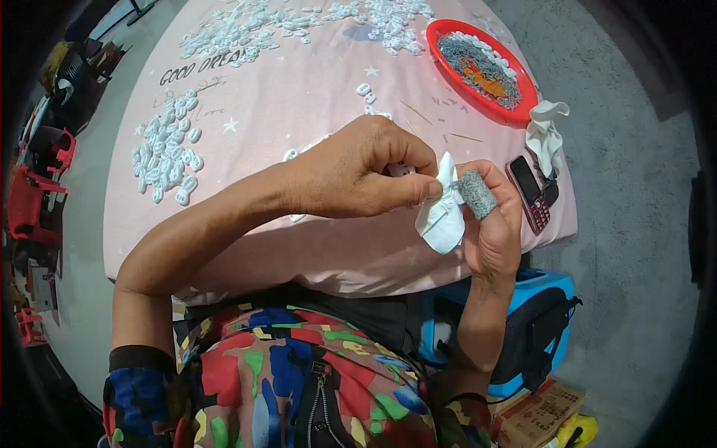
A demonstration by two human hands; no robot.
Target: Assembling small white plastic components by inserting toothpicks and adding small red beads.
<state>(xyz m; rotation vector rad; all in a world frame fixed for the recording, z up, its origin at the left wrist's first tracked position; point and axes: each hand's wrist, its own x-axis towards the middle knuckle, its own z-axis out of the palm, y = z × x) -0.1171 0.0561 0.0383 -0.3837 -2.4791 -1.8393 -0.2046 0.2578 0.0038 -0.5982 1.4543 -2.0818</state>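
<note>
Over the near edge of the pink cloth-covered table [314, 82], left hand [358, 175] curled shut, thumb and forefinger pinched on the top of a small white cloth piece [442, 216]. Right hand [493, 224] closed too, upright, one finger sheathed in a grey knitted finger cover [476, 194], the white piece pressed against it from the left, seemingly steadied there for a firmer grip. Just beyond the right hand, a red and black mobile phone [529, 193] flat by the table's right edge, a crumpled white glove [545, 134] beside it. Farther out, a red tray [515, 93] heaped with grey metal bits and white parts, kept within reach. Spread across the cloth, small white plastic pieces [164, 153] in loose heaps, left and far. Below the table, a blue box [553, 287] with a black bag.
</note>
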